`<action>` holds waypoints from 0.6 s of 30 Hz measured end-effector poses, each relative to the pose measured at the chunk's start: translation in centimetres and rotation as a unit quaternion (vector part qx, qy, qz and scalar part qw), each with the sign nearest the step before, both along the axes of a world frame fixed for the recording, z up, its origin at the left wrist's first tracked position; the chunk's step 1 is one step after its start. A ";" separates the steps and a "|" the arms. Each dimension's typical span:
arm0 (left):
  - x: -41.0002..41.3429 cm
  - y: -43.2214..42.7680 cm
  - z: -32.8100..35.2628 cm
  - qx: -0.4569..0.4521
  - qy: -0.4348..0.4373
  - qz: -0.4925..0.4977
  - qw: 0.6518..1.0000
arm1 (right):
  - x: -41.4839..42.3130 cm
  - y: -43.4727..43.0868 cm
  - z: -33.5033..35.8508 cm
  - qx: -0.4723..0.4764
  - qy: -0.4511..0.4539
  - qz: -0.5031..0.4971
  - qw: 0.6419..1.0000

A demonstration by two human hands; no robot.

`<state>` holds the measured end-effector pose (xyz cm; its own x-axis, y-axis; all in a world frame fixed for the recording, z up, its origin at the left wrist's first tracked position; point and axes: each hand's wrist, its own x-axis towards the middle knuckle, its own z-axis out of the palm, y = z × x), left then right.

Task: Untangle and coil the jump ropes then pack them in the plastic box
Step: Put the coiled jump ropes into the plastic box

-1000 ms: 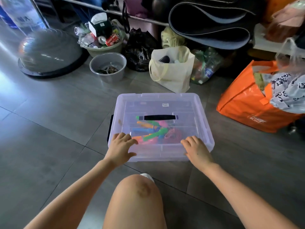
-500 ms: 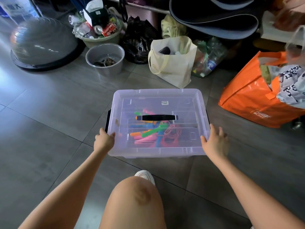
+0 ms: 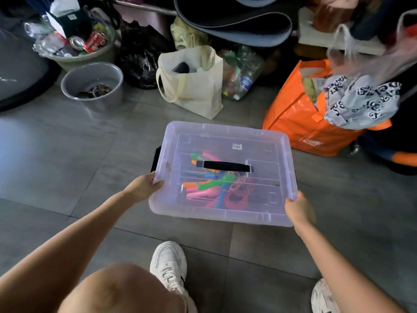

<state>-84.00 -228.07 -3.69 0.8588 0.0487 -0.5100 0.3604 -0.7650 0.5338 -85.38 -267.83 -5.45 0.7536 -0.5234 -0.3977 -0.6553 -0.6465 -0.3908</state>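
At far left we note a round grey plastic basin (image 3: 92, 85) on the grey tiled floor (image 3: 56, 159). Our left hand (image 3: 144, 187) grips the left edge of the translucent lidded plastic storage box (image 3: 225, 213), fingers curled under the rim and thumb pressed on top of the lid. The box sits tilted between both hands; whether its base touches the floor cannot be determined. Inside, visible through the lid, lie the coiled jump ropes with pink, green and orange handles (image 3: 216, 188). Our right hand (image 3: 297, 210) clasps the near right corner, fingers wrapped around the rim. An orange plastic carrier bag (image 3: 300, 118) stands just beyond the box at right
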 end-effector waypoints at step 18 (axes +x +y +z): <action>4.5 -4.5 -2.6 -0.171 0.141 0.213 0.952 | 3.0 -11.7 -1.8 0.422 0.016 -0.174 0.890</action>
<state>-79.47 -232.52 -6.33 0.6247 0.1518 -0.7659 0.7648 -0.3166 0.5611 -82.38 -279.50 -7.27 0.5850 -0.2277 -0.7784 -0.7782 0.1129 -0.6178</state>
